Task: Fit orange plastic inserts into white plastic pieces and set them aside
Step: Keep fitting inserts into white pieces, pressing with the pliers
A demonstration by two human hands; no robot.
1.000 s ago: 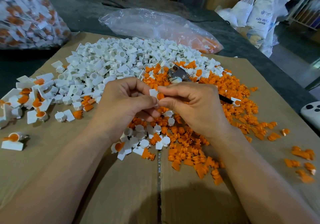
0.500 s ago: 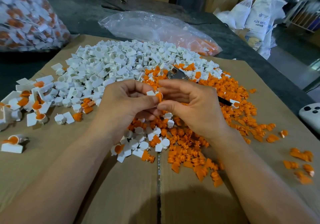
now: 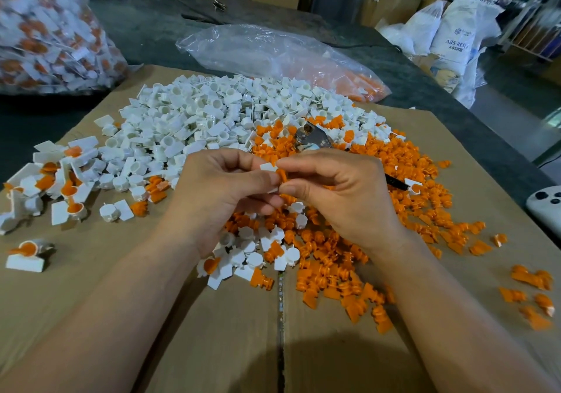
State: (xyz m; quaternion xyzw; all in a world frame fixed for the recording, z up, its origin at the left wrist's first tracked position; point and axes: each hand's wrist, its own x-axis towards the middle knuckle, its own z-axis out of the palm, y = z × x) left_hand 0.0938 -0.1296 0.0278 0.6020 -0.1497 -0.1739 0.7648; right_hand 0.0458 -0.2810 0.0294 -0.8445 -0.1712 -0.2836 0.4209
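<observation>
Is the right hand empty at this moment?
No, the right hand pinches an orange insert against the white piece that the left hand holds, above the cardboard.

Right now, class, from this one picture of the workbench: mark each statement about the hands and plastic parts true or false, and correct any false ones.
1. The left hand and right hand hold a white piece and an orange insert between them. True.
2. A clear plastic bag lies beyond the white pile. True.
3. The loose orange parts lie mostly left of the white ones. False: the orange pile lies to the right.
4. The parts rest on a metal tray. False: they lie on cardboard.
</observation>
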